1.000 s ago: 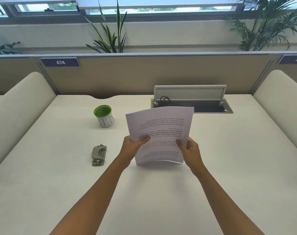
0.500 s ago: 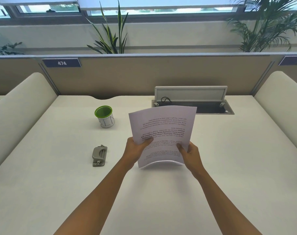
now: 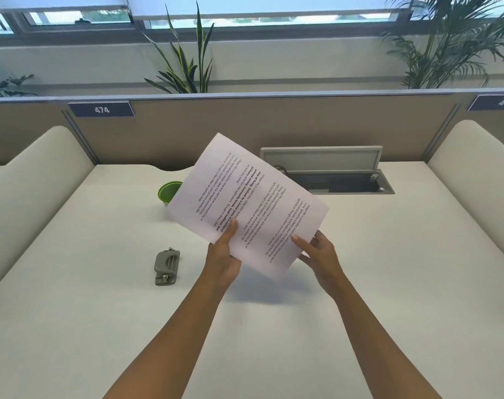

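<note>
A thin stack of white printed paper (image 3: 246,203) hangs tilted in the air above the white desk (image 3: 389,283), its text running diagonally. My left hand (image 3: 223,259) pinches its lower left edge, thumb on top. My right hand (image 3: 319,256) holds the lower right edge, thumb lying on the printed side. A grey hole punch (image 3: 166,266) lies on the desk to the left of my left hand. A green-rimmed cup (image 3: 167,192) stands behind it, partly hidden by the paper.
An open cable tray with a raised grey lid (image 3: 321,158) sits at the back right of the desk. Padded cream dividers (image 3: 29,180) flank both sides. A tan partition (image 3: 245,122) closes the back, with plants behind it.
The paper has been turned counter-clockwise and lifted, now lying diagonal and covering part of the cup. Both hands kept their hold and moved with it.
</note>
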`<action>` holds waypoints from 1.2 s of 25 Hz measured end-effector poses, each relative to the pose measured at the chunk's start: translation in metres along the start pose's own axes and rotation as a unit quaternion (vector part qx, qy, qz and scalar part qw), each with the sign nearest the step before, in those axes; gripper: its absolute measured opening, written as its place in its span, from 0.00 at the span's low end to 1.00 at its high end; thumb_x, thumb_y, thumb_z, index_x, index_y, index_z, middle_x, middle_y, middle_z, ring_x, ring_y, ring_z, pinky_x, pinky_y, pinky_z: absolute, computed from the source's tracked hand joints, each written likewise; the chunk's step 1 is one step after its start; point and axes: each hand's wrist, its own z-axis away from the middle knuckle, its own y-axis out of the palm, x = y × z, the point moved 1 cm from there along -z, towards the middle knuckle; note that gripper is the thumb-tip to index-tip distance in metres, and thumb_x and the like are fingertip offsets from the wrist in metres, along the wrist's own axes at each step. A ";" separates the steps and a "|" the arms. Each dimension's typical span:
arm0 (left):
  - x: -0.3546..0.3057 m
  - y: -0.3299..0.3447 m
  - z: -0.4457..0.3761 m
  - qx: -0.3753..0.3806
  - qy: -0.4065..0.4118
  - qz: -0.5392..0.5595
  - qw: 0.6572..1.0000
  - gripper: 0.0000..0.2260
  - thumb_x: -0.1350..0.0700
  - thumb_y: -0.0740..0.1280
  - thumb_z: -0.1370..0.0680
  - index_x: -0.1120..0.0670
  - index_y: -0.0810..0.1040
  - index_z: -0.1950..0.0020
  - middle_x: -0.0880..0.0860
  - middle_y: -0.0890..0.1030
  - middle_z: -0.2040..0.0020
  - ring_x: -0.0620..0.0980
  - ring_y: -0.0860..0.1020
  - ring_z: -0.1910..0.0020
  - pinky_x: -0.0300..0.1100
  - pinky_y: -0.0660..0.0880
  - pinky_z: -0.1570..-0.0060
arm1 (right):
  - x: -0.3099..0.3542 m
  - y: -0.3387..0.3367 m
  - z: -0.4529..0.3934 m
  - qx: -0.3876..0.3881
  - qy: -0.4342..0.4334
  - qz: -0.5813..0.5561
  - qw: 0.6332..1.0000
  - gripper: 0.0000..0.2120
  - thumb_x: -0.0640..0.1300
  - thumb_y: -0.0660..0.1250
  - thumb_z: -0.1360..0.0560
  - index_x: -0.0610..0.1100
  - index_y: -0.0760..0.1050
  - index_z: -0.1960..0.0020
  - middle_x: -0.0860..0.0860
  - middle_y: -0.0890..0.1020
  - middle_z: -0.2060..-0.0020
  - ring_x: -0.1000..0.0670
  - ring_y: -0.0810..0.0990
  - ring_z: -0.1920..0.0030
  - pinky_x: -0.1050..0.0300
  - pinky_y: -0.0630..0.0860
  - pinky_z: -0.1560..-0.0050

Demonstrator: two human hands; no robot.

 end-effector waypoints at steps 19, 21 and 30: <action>-0.049 -0.080 0.009 0.072 -0.251 -0.162 0.952 0.32 0.39 0.71 0.26 0.58 0.76 0.29 0.63 0.79 0.34 0.64 0.80 0.38 0.60 0.76 0.40 | 0.008 -0.053 0.006 0.133 0.119 0.180 0.967 0.18 0.44 0.75 0.26 0.46 0.78 0.37 0.49 0.86 0.44 0.47 0.86 0.44 0.54 0.83 0.51; -0.041 -0.078 0.007 0.051 -0.226 -0.294 0.927 0.23 0.56 0.74 0.25 0.62 0.77 0.32 0.64 0.82 0.38 0.64 0.82 0.43 0.58 0.79 0.45 | 0.007 -0.052 0.006 0.118 0.122 0.184 0.968 0.16 0.43 0.74 0.26 0.45 0.79 0.38 0.48 0.87 0.45 0.46 0.86 0.45 0.50 0.83 0.49; -0.020 -0.072 -0.003 -0.020 -0.151 -0.365 0.918 0.15 0.66 0.72 0.25 0.62 0.80 0.38 0.60 0.85 0.44 0.60 0.84 0.46 0.52 0.81 0.49 | -0.009 -0.054 0.004 0.007 0.089 0.164 0.982 0.12 0.43 0.73 0.25 0.44 0.82 0.43 0.48 0.87 0.48 0.47 0.87 0.50 0.57 0.81 0.58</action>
